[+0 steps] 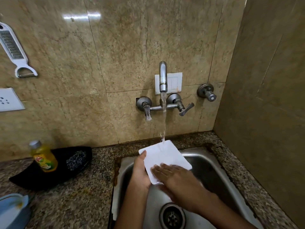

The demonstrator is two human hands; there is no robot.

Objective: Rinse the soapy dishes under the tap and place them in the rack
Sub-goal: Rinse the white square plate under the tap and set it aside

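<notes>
White square plate (165, 160) held tilted over the sink (212, 164), far edge under the tap (162, 76) stream so water sheets down its face. Left hand (140, 172) grasps the left edge, fingers curled beneath as support. Right hand (175, 176) lies flat on the face, fingers straight, apparently rubbing suds. No rack visible.

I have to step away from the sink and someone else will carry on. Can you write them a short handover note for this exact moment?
Left hand: supports the white rectangular plastic board from its left edge.
Right hand: flat on the board's face, fingers straight.
The board is tilted over the steel sink, with water from the wall-mounted metal tap hitting its top edge.
Done: rinsing under way.
Left: finish rinsing, put the board in the rack, which is not in view.
</notes>
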